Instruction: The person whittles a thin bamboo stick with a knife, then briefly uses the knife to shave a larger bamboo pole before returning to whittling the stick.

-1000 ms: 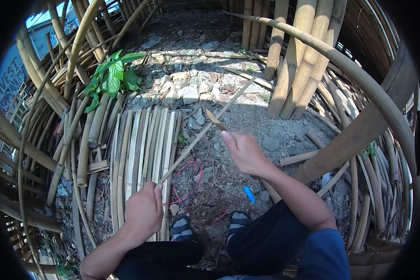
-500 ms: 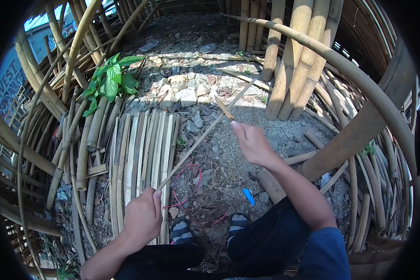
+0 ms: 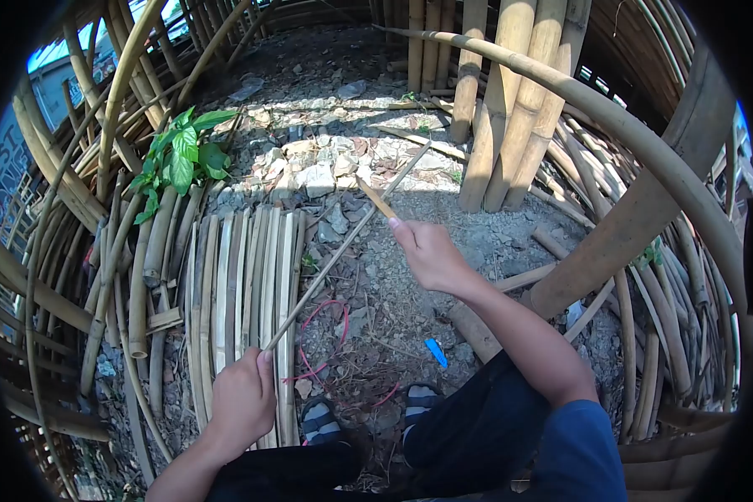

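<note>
My left hand [image 3: 241, 398] is closed around the lower end of a long thin bamboo strip [image 3: 330, 265], which slants up and to the right over the ground. My right hand [image 3: 431, 256] is closed on a short, flat, brownish piece [image 3: 378, 201] whose tip points up and left, close beside the strip's upper part. Whether the piece touches the strip I cannot tell. Beneath and beyond my left hand lies a row of split bamboo slats [image 3: 241, 284].
A blue object [image 3: 436, 352] and pink string [image 3: 344, 326] lie on the ground by my feet. Thick bamboo poles [image 3: 523, 109] stand at the upper right, and a long curved pole [image 3: 611, 121] arches across the right side. A leafy plant [image 3: 182, 155] grows at the left.
The whole view has shifted a little, so most things sit further left. Both hands keep their hold, and the short piece in my right hand remains beside the strip.
</note>
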Available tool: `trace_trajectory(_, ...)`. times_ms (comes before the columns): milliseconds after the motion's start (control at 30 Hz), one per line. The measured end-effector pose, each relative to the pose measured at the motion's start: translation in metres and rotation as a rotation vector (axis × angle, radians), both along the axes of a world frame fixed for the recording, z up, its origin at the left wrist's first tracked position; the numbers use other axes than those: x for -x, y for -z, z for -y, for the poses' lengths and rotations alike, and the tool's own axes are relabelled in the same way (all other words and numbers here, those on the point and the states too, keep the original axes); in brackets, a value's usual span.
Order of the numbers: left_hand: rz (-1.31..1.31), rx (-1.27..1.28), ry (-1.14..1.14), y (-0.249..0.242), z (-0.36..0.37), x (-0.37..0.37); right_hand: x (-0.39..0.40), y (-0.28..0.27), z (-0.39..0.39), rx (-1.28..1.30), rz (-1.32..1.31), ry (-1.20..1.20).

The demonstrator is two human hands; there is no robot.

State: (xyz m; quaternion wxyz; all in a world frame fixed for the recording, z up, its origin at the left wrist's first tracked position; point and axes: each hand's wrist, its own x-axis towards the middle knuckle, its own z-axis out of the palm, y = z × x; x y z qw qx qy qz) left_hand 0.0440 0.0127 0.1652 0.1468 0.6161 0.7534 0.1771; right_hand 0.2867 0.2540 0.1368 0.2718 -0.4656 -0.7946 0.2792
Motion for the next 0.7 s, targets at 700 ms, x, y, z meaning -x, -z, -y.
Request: trace_trajectory(700,0.008,-0.003,0.036,-0.008,0.003,-0.008,0.014,-0.004,0.071,0.028,0.021,-0.303)
